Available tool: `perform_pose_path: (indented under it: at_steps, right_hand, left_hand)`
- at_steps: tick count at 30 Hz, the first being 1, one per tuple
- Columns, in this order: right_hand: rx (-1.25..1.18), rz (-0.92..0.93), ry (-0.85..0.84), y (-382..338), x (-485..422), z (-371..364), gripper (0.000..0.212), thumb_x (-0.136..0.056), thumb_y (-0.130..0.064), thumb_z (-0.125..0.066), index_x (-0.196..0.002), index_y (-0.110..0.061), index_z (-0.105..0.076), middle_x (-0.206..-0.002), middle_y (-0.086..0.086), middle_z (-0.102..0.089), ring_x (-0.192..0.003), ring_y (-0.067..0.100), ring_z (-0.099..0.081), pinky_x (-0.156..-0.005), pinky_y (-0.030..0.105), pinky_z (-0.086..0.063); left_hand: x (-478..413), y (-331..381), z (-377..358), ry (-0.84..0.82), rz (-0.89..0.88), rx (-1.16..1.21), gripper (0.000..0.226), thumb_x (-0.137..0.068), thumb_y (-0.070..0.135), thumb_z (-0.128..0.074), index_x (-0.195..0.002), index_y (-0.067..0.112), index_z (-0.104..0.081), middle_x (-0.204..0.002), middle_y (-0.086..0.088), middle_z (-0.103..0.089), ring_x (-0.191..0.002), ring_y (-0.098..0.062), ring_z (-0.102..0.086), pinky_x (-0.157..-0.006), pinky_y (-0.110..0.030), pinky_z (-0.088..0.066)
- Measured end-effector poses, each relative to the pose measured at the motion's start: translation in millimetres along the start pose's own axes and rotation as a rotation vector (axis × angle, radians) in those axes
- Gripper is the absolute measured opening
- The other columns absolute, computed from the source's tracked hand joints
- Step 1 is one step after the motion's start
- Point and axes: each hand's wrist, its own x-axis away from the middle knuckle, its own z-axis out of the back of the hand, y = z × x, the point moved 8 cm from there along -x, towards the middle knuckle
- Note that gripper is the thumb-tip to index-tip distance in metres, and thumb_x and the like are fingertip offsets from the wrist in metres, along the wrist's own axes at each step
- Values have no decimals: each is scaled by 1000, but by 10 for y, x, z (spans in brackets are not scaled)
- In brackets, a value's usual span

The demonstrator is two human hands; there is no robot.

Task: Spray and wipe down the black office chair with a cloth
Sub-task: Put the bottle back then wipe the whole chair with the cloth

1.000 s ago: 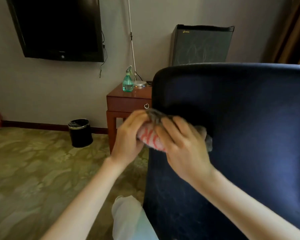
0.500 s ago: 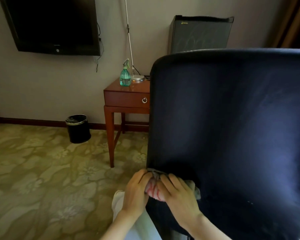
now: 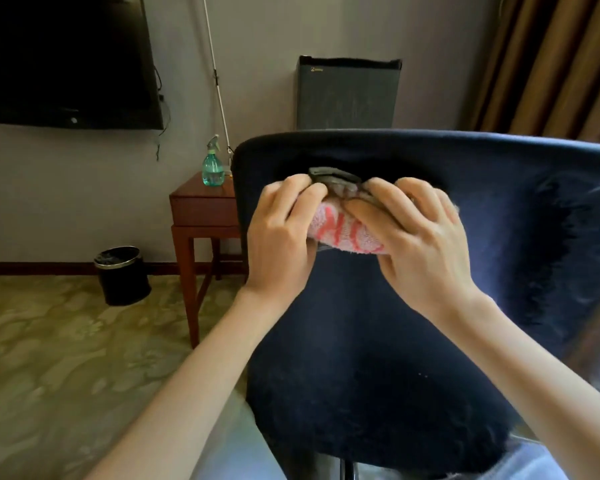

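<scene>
Left hand (image 3: 280, 237), right hand (image 3: 425, 247) gripping red-lettered cloth (image 3: 343, 233)

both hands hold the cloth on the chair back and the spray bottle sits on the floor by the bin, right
No: the head view shows the spray bottle on the side table, not on the floor by the bin. The left hand and right hand do hold the cloth on the chair back.

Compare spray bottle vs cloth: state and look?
The bottle stands upright on the side table, untouched; the cloth is bunched against the chair, gripped by left hand and right hand. The bottle is clear teal; the cloth is pink with red print. Both are off the floor.
</scene>
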Motion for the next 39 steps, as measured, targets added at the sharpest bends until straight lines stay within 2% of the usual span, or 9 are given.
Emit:
perform_pose_path:
  at_steps: [6,10,13,16,20,23,26,34,39]
  right_hand:
    - [-107,-57,-75,-65,1050,-412,47,-70,2,-55,-112,-15,-68,-123,3,-56,-104,28,-48,-84,38,-37]
    - [-182,-104,-213,-348,2035,-824,41,-79,-3,-48,-111,-19,-68,-123,-2,-51,-104,25,-49,-83,38,-39]
    - [-189,-112,-247,-568,2519,-1010,40,-97,-8,-35,-104,-21,-72,-119,-3,-53,-103,21,-50,-82,37,-41]
    - [-153,-124,-260,-634,2673,-1050,42,-103,-16,-31,-104,-25,-72,-119,-5,-53,-105,18,-51,-85,33,-42]
    - [-175,-178,-262,-398,2535,-932,38,-104,-30,-29,-116,-35,-64,-126,-12,-51,-121,10,-45,-93,32,-40]
    - [-125,-83,-111,-39,2046,-510,27,-101,-13,-41,-111,-21,-65,-121,-3,-53,-105,21,-51,-82,33,-40]
    - [-67,-122,-8,482,1611,-31,26,-99,-8,-40,-112,-18,-60,-123,-1,-53,-100,25,-52,-76,38,-41]
    - [34,-176,129,1735,791,1034,31,-97,-28,-53,-116,-8,-67,-128,12,-56,-114,37,-50,-93,54,-44]
    - [-29,-198,91,1954,911,1052,35,-92,-29,-58,-117,-6,-65,-126,11,-56,-117,33,-49,-100,46,-42]
  left_hand:
    - [917,113,-454,-89,-48,-29,37,-68,-5,-76,-104,3,-70,-107,-10,-66,-99,-29,-57,-83,-34,-52]
    - [1819,98,-795,-250,-36,-16,23,-74,4,-64,-95,6,-74,-103,-5,-66,-97,-22,-54,-70,-30,-57]
    - [2292,89,-972,-356,-23,-2,29,-74,12,-51,-87,8,-76,-106,2,-53,-93,-19,-51,-60,-28,-58]
    - [2424,95,-1030,-366,-41,-18,31,-70,10,-48,-81,11,-77,-102,4,-49,-91,-18,-50,-56,-25,-56]
    - [2143,234,-994,-298,-97,-6,32,-69,7,-47,-80,13,-76,-103,6,-51,-90,-16,-51,-52,-23,-55]
    - [1631,491,-928,-219,-131,27,27,-74,5,-51,-87,11,-75,-102,3,-61,-91,-17,-55,-59,-27,-56]
    - [960,887,-819,-135,-172,60,26,-79,5,-54,-95,11,-73,-95,0,-68,-91,-19,-58,-64,-29,-54]
    - [-559,1918,-605,24,-287,68,30,-78,14,-71,-108,8,-68,-106,-7,-66,-98,-22,-54,-80,-27,-45]
    - [-647,2169,-709,33,-320,20,36,-72,12,-81,-106,8,-69,-105,-8,-67,-98,-24,-57,-86,-30,-44]
